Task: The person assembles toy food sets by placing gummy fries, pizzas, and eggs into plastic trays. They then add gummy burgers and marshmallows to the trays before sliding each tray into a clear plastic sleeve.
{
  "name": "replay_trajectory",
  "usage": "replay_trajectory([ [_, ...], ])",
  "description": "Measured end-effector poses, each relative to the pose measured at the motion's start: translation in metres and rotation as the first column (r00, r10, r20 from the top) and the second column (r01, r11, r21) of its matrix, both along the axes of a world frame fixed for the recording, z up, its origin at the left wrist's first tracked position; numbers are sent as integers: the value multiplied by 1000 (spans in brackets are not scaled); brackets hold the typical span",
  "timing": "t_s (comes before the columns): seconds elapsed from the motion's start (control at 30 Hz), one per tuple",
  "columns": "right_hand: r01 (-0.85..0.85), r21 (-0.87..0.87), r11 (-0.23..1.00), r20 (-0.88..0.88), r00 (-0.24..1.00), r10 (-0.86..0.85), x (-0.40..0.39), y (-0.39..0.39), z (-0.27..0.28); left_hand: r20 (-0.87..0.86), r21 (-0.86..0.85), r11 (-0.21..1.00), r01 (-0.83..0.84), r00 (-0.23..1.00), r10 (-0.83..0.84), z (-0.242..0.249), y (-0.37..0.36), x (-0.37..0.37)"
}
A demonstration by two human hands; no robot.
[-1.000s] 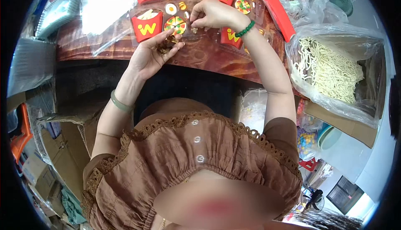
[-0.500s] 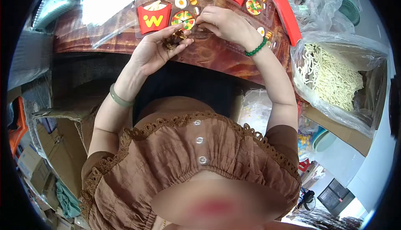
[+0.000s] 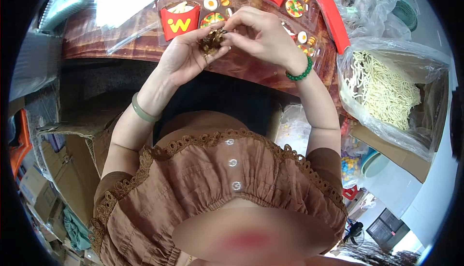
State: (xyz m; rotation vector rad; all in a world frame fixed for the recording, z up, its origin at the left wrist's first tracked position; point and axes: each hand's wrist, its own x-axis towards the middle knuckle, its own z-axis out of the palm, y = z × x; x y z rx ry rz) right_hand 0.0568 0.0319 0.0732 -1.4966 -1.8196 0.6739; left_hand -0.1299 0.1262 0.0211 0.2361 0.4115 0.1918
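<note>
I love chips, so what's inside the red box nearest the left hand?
Pale, chip-like sticks show at the top of the red box. Its front hides anything lower down.

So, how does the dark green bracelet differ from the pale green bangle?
The bracelet is a string of round beads; the bangle is one smooth band. The bracelet is dark green, the bangle pale green. The bracelet sits close to the right hand, the bangle farther back from the left hand. Both are green rings, worn around an arm.
</note>
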Motion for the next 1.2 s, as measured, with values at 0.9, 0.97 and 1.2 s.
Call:
replay_trajectory([
  [0.9,183,-334,925,-55,976,-213,91,89,-24,6,178,960,-217,976,220,3,6,37],
  [0.97,210,-240,948,92,977,-193,119,113,-60,30,123,978,-167,986,164,3,8,37],
  [1.2,475,-448,757,270,879,-393,58,116,1,36,61,989,-132,991,130,9,16,32],
])
